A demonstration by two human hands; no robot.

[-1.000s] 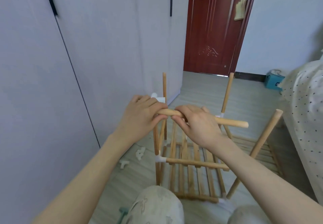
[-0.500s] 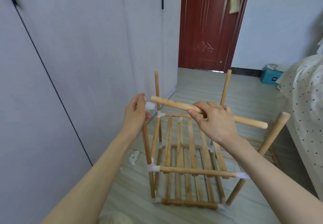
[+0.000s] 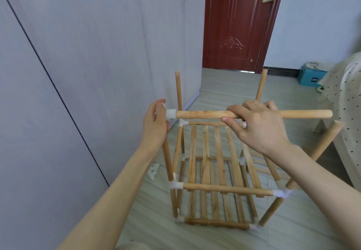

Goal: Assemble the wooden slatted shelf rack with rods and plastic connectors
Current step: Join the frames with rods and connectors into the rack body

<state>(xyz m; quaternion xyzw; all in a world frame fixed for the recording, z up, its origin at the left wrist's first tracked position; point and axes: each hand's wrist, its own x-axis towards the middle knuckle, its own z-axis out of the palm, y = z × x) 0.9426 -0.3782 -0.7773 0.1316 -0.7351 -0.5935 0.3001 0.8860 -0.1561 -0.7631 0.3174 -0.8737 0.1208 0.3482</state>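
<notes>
my left hand (image 3: 156, 124) grips the white connector (image 3: 170, 113) at centre frame, right hand (image 3: 257, 124) holds the rod (image 3: 205, 114); i'd push straight in, keeping the rod level.

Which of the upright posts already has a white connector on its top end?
The near-left post, under the left hand; its white connector holds the rod.

From my end, a dark red door (image 3: 236, 23) was shut at the far side, with a teal box (image 3: 310, 76) on the floor by the wall. A polka-dot sheet (image 3: 345, 101) hung at right, and grey wardrobe panels (image 3: 78, 54) ran along the left.
</notes>
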